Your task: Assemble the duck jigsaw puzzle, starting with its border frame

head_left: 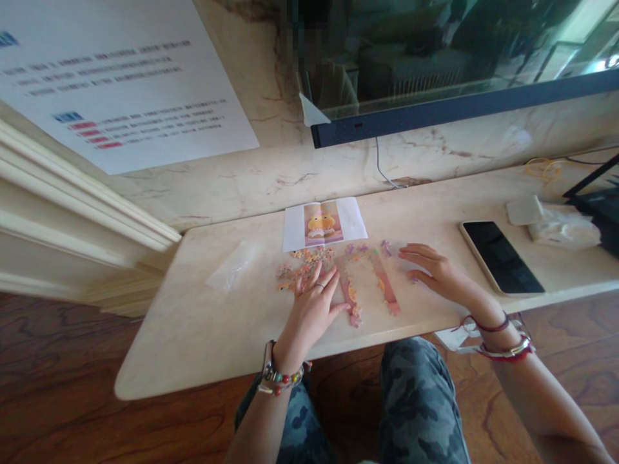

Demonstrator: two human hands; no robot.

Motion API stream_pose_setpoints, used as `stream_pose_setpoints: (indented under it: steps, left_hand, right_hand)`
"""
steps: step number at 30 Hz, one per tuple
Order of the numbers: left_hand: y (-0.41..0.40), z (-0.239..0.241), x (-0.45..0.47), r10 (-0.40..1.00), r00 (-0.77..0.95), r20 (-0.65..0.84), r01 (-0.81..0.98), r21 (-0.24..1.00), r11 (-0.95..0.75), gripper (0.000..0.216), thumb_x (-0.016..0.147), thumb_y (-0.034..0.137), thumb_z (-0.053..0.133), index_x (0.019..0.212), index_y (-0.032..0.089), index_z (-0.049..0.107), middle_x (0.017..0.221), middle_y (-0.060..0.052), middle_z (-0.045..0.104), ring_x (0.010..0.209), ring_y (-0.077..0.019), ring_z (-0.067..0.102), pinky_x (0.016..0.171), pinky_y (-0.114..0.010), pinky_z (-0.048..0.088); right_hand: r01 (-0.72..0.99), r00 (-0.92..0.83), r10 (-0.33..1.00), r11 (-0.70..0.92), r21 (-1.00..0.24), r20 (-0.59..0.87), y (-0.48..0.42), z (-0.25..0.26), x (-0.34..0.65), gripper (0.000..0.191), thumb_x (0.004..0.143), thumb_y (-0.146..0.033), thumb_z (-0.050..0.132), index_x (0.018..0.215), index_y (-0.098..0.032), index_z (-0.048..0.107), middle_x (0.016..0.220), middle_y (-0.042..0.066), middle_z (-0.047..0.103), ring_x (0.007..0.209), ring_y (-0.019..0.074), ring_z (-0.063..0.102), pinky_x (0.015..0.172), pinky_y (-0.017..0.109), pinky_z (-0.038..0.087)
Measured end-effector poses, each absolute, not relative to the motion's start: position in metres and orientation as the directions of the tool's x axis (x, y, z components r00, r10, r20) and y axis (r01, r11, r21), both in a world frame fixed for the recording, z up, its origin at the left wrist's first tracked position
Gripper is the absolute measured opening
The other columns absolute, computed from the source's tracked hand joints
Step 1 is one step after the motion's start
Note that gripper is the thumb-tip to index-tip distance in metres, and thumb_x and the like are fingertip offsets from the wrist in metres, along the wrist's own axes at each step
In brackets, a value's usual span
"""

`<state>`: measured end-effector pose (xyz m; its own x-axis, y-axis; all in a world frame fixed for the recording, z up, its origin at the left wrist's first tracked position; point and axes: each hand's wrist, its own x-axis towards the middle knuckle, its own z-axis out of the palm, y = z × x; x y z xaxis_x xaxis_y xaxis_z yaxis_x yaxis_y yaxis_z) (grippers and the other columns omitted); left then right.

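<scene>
My left hand [316, 293] lies with fingers spread over a heap of small loose jigsaw pieces [290, 276]. Its thumb reaches toward the left strip of a partly joined jigsaw puzzle [352, 293]. The joined pieces form two pinkish strips, with a few pieces along the far side. To the right, my right hand [435, 270] rests on the tabletop with fingers stretched out, near a purple piece [385, 248] and a small piece [412, 277] by its thumb. Behind the pieces lies a paper sheet [358, 222] printed with a yellow cartoon figure.
A clear plastic bag [232, 267] lies at left. At right are a phone [505, 258], a white tissue pack [563, 225] and a black device [599, 209]. The table's front edge [217, 377] runs above my knees. A screen [435, 109] hangs on the wall behind.
</scene>
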<state>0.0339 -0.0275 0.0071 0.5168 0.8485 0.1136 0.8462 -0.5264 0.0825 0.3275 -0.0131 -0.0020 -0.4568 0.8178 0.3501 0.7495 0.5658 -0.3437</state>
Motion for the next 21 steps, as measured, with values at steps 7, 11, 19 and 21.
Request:
stream_pose_setpoints:
  steps: [7,11,19,21]
  left_hand:
    - [-0.049,0.001,0.030,0.856,0.485,0.178,0.859,0.088,-0.505,0.053,0.082,0.043,0.048,0.126,0.014,0.043,0.131,-0.013,0.045,0.128,-0.0293,0.029,0.099,-0.050,0.027]
    - [-0.058,0.002,0.031,0.842,0.492,0.221,0.846,0.110,-0.522,0.044,0.083,0.037,0.049,0.122,0.016,0.048,0.128,-0.012,0.049,0.126,-0.0287,0.032,0.099,-0.047,0.028]
    - [-0.072,0.006,0.032,0.818,0.520,0.246,0.812,0.155,-0.563,0.032,0.085,0.029,0.047,0.114,0.018,0.055,0.124,-0.010,0.052,0.124,-0.0282,0.036,0.097,-0.045,0.031]
    - [-0.074,0.006,0.033,0.816,0.525,0.241,0.806,0.166,-0.568,0.030,0.085,0.028,0.047,0.112,0.019,0.056,0.125,-0.009,0.052,0.124,-0.0279,0.036,0.098,-0.045,0.031]
  right_hand:
    - [0.751,-0.459,0.848,0.530,-0.394,0.265,-0.025,-0.004,0.342,0.016,0.083,-0.026,0.048,0.086,-0.018,0.061,0.093,0.010,0.062,0.091,0.0206,0.056,0.080,0.037,0.047]
    - [0.778,-0.367,0.911,0.412,-0.474,0.189,-0.029,-0.001,0.334,0.014,0.081,-0.028,0.050,0.078,-0.017,0.059,0.073,0.006,0.062,0.068,0.0157,0.058,0.062,0.028,0.048]
    - [0.654,-0.272,0.960,0.235,-0.719,0.066,-0.061,0.005,0.316,0.019,0.081,-0.031,0.048,0.083,-0.019,0.062,0.076,0.004,0.065,0.062,0.0128,0.056,0.055,0.023,0.045]
    - [0.603,-0.242,0.969,0.181,-0.777,0.038,-0.065,0.001,0.313,0.017,0.079,-0.032,0.050,0.079,-0.018,0.061,0.073,0.004,0.063,0.061,0.0127,0.056,0.055,0.023,0.046]
